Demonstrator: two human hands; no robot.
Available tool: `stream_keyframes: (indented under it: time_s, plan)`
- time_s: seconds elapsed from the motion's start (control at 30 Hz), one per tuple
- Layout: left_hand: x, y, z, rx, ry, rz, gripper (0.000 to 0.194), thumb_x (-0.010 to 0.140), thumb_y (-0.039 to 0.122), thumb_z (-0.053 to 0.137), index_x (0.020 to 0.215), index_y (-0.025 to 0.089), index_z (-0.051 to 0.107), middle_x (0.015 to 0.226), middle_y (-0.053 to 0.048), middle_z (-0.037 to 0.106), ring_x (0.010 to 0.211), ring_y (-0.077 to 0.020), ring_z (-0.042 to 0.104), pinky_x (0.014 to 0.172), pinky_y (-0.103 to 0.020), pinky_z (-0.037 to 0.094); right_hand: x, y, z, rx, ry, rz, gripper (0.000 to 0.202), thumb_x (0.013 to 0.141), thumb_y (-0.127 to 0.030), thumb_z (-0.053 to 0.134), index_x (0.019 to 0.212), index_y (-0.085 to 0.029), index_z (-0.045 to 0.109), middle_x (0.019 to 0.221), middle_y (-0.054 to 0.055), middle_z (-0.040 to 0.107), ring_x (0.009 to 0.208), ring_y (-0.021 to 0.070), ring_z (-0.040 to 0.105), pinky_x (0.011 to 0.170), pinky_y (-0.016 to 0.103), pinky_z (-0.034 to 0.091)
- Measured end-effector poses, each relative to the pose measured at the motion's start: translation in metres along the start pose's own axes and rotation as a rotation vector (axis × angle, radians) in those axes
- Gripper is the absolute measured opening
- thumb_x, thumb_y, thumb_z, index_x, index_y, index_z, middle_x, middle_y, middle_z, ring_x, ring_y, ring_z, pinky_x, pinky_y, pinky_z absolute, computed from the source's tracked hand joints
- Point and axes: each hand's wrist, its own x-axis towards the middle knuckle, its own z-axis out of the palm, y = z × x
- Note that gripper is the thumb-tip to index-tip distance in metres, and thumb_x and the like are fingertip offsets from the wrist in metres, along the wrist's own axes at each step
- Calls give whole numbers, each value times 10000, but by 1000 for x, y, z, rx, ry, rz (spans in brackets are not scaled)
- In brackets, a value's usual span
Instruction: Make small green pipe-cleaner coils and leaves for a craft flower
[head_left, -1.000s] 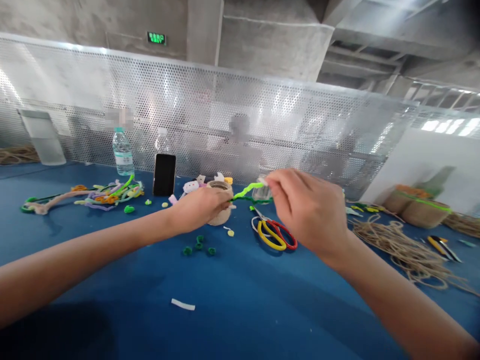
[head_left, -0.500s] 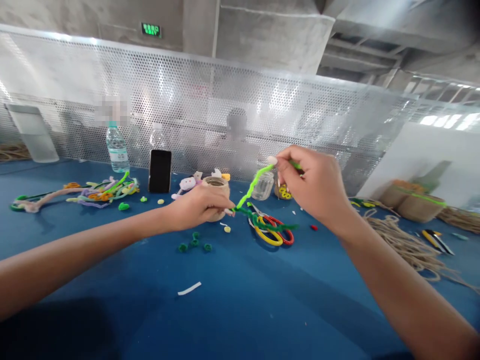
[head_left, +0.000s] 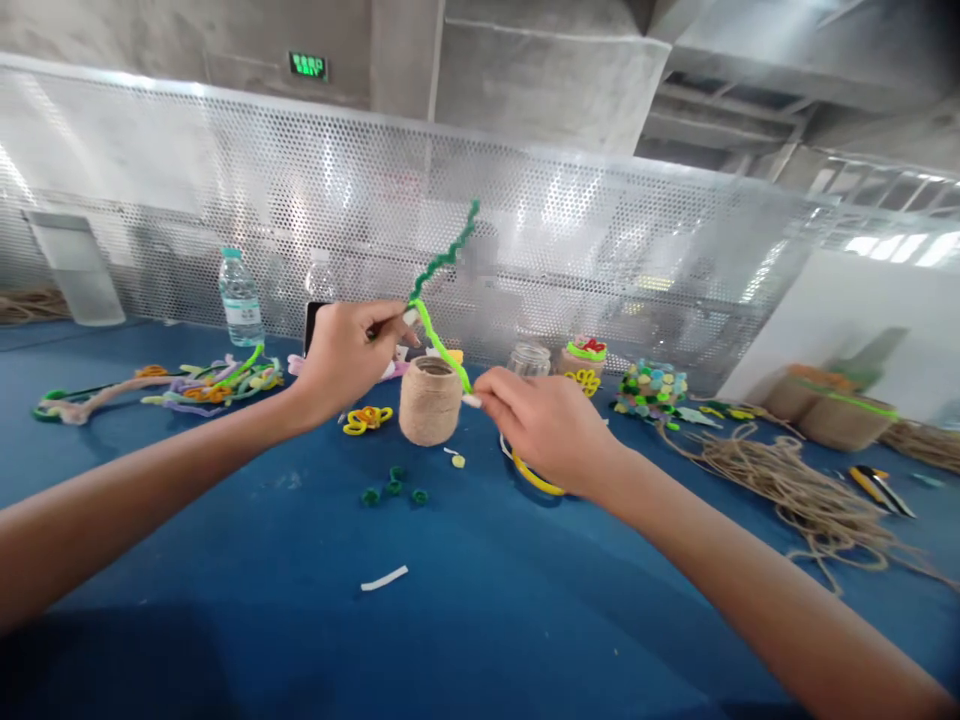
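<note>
A bright green pipe cleaner point(head_left: 444, 352) slants down between my hands. My left hand point(head_left: 351, 350) pinches its upper end, where a dark green pipe cleaner point(head_left: 448, 255) sticks up and to the right. My right hand point(head_left: 551, 425), fingers closed, grips the lower end, with a small white bit at the fingertips. Just behind and below stands a twine-wrapped jar point(head_left: 430, 402), upright. A yellow pipe-cleaner flower point(head_left: 367, 420) lies to its left. Scissors with a yellow handle point(head_left: 538, 480) are mostly covered by my right hand.
Small dark green curls point(head_left: 395, 487) and a white strip point(head_left: 385, 578) lie in front. Tangled pipe cleaners point(head_left: 210, 385) and a water bottle point(head_left: 241, 300) are at left. Right are a glass jar point(head_left: 529, 358), a decorated jar point(head_left: 583, 362), pompoms point(head_left: 651, 390), loose twine point(head_left: 787, 480) and a utility knife point(head_left: 874, 485).
My left hand has risen and my right hand has come down and left, so the bright green piece now slopes the other way. The dark green one swung upward, uncovering the jar and yellow flower.
</note>
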Motion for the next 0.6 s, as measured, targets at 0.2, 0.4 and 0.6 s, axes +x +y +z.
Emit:
stream_keyframes:
  time_s: [0.2, 0.4, 0.6]
  plan:
    - [-10, 12, 10, 207, -302, 286, 244, 725, 41, 501, 826, 176, 677, 687, -29, 657, 622, -181, 595, 500, -257, 388, -5, -20, -29, 76, 120, -88, 218, 917, -196, 424, 760, -157, 571, 694, 12, 587, 610, 106, 518, 567, 225, 356]
    - [-29, 40, 9, 90, -508, 803, 304, 743, -9, 434, 856, 180, 644, 742, -26, 651, 642, -164, 586, 517, -258, 420, 6, 17, -32, 242, 222, 167, 189, 870, -224, 516, 693, -174, 564, 620, -18, 503, 539, 88, 445, 516, 216, 338]
    - [-27, 50, -12, -153, -11, 476, 234, 852, 74, 417, 874, 173, 629, 748, -9, 690, 697, -127, 632, 640, -231, 496, 9, 44, 6, 368, 127, 308, 236, 879, -224, 455, 668, -152, 532, 505, -48, 437, 460, 75, 385, 479, 215, 283]
